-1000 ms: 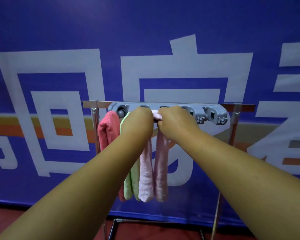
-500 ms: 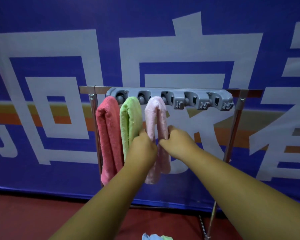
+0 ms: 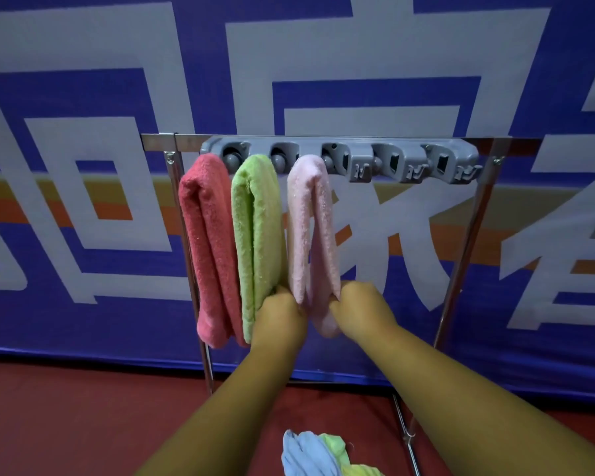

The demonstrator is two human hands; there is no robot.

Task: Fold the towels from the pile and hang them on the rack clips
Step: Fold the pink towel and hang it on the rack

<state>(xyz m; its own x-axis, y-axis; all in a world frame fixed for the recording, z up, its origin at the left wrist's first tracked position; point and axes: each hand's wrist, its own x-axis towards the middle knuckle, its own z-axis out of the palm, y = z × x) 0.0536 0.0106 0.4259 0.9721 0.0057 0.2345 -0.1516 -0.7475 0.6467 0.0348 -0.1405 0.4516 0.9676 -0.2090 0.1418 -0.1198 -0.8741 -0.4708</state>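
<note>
Against the blue banner [image 3: 83, 321] with its large white characters, the head view shows a metal rack [image 3: 158, 140] whose top rail carries a grey clip bar [image 3: 344, 149] with five clips in a row. Three folded towels hang from the three clips on the left. The red towel [image 3: 207, 242] is furthest left, the green towel [image 3: 255, 235] is just beside it and touching it, and the pink towel [image 3: 311, 228] hangs from the middle clip with its two layers slightly parted. The other two clips sit further along the bar to the right of the pink towel.

Both forearms reach up from the bottom of the view to the pink towel's lower end. The left hand [image 3: 280, 314] is curled on the towel's left layer, with its knuckles close to the bottom of the green towel. The right hand [image 3: 363, 310] is curled on the right layer, and the towel's hem shows below and between the two hands. The backs of the hands face the camera, so the fingertips are hidden.

Low in the view, between the forearms, the pile of loose towels [image 3: 310, 455] lies bunched on the red floor [image 3: 83, 424], with pale blue and light green cloth showing. The rack's thin right leg [image 3: 406, 431] comes down just beside it.
</note>
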